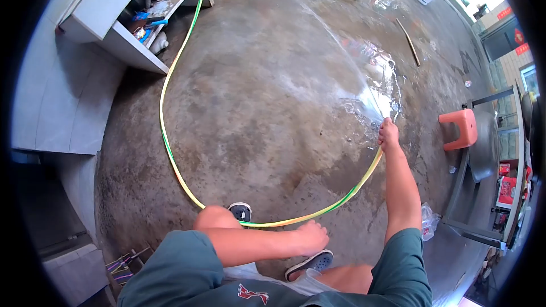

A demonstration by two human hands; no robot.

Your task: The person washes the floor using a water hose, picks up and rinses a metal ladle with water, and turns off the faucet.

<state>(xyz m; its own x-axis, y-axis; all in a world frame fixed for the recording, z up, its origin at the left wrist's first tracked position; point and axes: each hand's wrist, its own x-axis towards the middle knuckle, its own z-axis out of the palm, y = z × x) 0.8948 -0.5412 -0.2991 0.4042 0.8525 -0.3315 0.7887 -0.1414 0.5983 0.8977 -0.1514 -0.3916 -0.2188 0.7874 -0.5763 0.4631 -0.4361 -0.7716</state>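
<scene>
Hose (162, 115) in your right hand (388, 135), water (368, 88) spraying far across the wet floor (244, 102).
Your right fingers are wrapped around the hose's end, on the right; it loops near you and runs to the far left, past the shelf unit (136, 51). Your left hand (311, 237) is beside the near bend, fingers partly curled; you can't tell whether they touch it. A pink stool (462, 129) stands on the right.
</scene>
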